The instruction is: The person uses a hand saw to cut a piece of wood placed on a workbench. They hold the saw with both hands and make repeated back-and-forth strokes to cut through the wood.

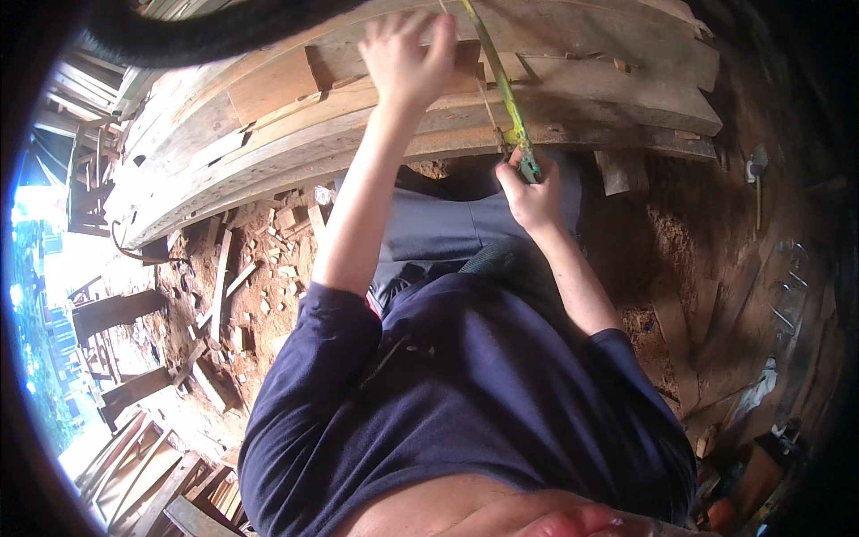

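Note:
My right hand [537,197] is closed on the handle of a long yellow-green saw [504,85], which appears to be a frame saw with a thin blade along its left side. The saw extends away from me across stacked pale wooden boards [626,107]. Up and left of it, my left hand [407,58] hovers over or rests on the boards, fingers apart and slightly blurred; whether it touches them I cannot tell. A short board piece [273,85] lies on the stack to its left.
Wood offcuts [224,277] and sawdust cover the ground at left. More lumber [125,313] stands toward the bright left edge. Dark planks [716,322] and metal items [787,295] lie at right. A dark curved hose-like object [152,36] crosses the upper left.

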Action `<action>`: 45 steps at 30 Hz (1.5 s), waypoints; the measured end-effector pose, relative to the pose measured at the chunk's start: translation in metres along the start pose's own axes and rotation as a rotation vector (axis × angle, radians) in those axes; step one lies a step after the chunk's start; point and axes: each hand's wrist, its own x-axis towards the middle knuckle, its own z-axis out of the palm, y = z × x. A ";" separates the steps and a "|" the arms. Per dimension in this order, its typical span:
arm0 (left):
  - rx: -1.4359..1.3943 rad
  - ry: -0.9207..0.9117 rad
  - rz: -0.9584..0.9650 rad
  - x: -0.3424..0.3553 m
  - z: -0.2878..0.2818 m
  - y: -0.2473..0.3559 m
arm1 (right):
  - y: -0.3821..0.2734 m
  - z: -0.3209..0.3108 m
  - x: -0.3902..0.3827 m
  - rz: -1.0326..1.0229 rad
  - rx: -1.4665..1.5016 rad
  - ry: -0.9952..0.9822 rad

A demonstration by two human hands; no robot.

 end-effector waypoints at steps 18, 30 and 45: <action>-0.358 -0.258 -0.315 0.046 -0.302 -0.061 | 0.009 0.000 0.002 0.196 0.219 -0.013; -0.342 -0.319 -0.346 0.058 -0.248 -0.047 | 0.011 -0.001 0.000 0.202 0.167 -0.011; -0.060 -0.602 -0.109 -0.044 0.028 -0.016 | -0.006 -0.002 0.000 0.148 0.130 -0.036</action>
